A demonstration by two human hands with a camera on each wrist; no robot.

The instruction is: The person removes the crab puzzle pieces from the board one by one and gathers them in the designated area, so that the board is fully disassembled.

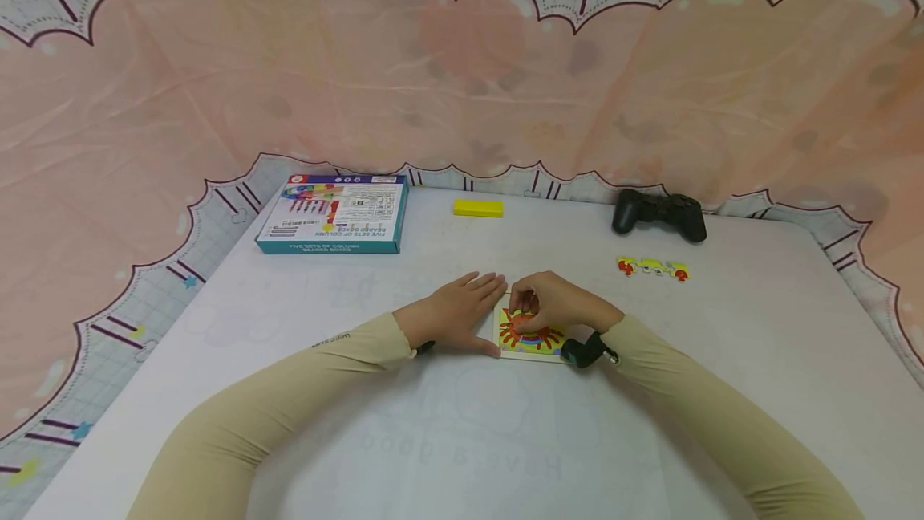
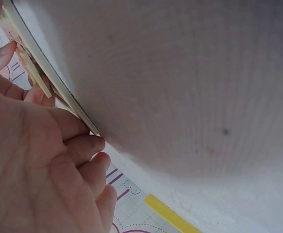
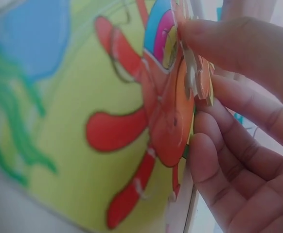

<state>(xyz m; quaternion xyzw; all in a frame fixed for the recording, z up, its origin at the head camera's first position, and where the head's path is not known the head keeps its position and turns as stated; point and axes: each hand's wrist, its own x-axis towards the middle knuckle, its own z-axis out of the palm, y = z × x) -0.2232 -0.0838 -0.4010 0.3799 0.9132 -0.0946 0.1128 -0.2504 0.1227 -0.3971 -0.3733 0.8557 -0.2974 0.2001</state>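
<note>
A small jigsaw board (image 1: 532,356) with a red-orange crab on a yellow-green ground lies on the white table between the hands. My right hand (image 1: 559,301) is over its upper part, pinching a puzzle piece (image 3: 196,73) between thumb and fingers. That piece stands tilted up from the picture, close over the crab (image 3: 168,121). On the board's left side my left hand (image 1: 458,313) rests with fingers extended, the fingertips right at the edge. In the left wrist view, the board's pale edge (image 2: 59,77) runs beside these fingers.
Toward the back left lies a teal-edged box (image 1: 335,211). A yellow block (image 1: 478,208) is at the back middle, and a black game controller (image 1: 658,213) at the back right. Joined yellow and red puzzle pieces (image 1: 653,268) lie in front of the controller.
</note>
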